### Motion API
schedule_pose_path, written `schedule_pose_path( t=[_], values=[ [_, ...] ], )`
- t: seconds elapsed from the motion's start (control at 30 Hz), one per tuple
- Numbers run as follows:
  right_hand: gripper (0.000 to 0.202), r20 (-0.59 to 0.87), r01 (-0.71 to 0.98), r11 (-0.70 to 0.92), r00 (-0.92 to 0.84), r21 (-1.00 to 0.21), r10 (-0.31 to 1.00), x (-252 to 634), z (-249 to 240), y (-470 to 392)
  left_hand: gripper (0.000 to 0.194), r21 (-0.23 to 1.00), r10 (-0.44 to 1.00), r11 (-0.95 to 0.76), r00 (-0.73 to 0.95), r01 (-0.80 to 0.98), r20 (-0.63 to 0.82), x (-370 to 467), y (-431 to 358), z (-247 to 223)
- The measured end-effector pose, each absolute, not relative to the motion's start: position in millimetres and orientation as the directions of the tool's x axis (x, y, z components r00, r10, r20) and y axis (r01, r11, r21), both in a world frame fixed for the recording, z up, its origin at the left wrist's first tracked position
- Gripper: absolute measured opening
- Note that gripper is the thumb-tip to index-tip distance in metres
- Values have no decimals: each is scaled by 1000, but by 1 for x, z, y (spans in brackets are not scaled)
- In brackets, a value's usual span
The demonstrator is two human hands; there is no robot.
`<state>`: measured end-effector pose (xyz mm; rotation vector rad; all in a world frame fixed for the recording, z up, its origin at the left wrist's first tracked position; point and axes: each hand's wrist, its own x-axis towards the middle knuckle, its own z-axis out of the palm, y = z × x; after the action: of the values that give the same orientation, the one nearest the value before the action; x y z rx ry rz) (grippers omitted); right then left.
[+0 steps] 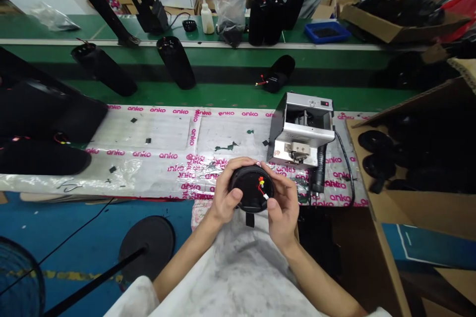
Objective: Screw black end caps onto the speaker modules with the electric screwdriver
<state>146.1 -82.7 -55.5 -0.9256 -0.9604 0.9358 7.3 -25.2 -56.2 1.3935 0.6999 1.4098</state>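
Left hand (227,193): clamped on the left side of the round black part (250,189), lower center of the frame
Right hand (281,204): gripping its right side, thumb beside the white connector (265,196)
Metal device (303,131): on the bench (167,131), right of center

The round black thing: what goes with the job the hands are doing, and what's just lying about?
Seems part of the job:
round black thing with little wires, held by left hand and right hand
perhaps a black tube with similar wires
perhaps the metal machine

Seems just lying about:
black scraps
white bottle
blue tray
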Motion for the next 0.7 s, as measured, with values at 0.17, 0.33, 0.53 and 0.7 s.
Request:
schedule_pose_path(
  t=[0.17, 0.33, 0.53, 0.7],
  values=[
    [35, 256, -203, 339, 348, -919, 902, 141, -60, -85, 56, 884, 896, -404, 93, -237, 435, 20, -26, -57],
    [32, 249, -188, 338, 382, -922, 890, 136, -61, -90, 47, 910, 916, -389, 49, -142, 399, 19, -35, -49],
    [33, 162, -178, 250, 398, -952, 903, 138, -45, -84, 54, 986, 971, -163, 181, 28, 156, 7, -35, -26],
    [33, 32, -317, 166, 390, -934, 920, 141, -44, -63, 51, 980, 982, -166, 73, -111, 174, 18, -11, -33]
  ],
)
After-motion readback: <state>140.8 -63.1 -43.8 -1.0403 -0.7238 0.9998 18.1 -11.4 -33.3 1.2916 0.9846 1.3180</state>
